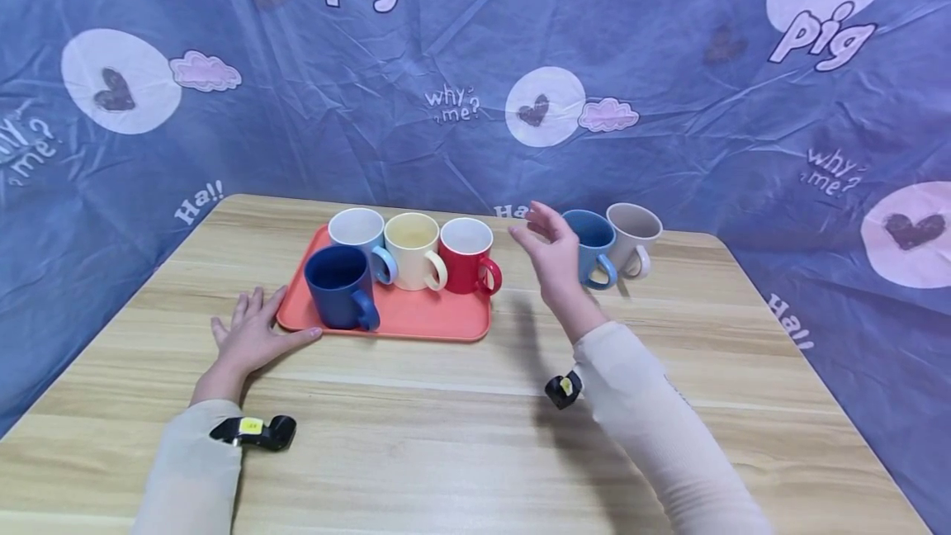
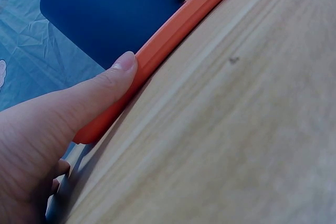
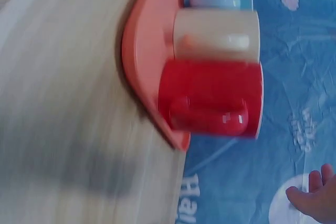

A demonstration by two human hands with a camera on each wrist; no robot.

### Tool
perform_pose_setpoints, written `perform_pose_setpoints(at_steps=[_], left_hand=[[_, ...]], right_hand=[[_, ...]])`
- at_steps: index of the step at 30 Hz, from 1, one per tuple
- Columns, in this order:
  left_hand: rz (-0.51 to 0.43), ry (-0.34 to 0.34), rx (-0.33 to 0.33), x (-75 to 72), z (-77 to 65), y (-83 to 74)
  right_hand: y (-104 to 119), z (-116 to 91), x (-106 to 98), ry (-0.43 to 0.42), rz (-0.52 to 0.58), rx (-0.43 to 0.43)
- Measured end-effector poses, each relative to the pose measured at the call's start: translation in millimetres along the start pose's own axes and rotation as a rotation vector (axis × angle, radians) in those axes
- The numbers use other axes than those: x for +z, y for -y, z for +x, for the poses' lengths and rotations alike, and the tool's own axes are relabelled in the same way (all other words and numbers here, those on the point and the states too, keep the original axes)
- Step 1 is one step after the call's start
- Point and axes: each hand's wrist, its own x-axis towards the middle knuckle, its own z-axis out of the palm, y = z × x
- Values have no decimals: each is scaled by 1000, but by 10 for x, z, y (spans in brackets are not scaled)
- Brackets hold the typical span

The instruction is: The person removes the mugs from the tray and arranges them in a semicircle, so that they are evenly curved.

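My left hand (image 1: 254, 340) rests at the left front corner of a coral-red tray (image 1: 427, 324), fingers spread, thumb along the rim. Right beside that thumb stands a dark blue mug (image 2: 105, 14), upright on the tray. Behind it, a light blue mug (image 1: 357, 229), a cream mug (image 1: 410, 258) and a red mug (image 1: 461, 267) form a row, handles turned to the right. Raised right of the tray, my right hand (image 1: 555, 258) holds nothing, its fingers loosely bent. In the head view it overlaps the left side of a medium blue mug (image 1: 594, 242).
A grey mug (image 1: 631, 234) stands beside the medium blue one at the table's back right. The wooden table (image 1: 416, 444) ends at a blue printed cloth (image 1: 475, 40) hanging behind and along the sides.
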Motion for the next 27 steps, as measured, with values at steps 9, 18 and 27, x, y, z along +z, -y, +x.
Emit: perform_pose_setpoints(at_steps=[9,18,27], left_hand=[[-2,0,6,-11,-9,-5],[1,3,-5,4,-6,1],[-1,2,0,1,-3,2]], right_hand=[[-32,-160,326,103,25,16],[-47,-312,623,164,20,39],[-119,-515,876,262,86,58]])
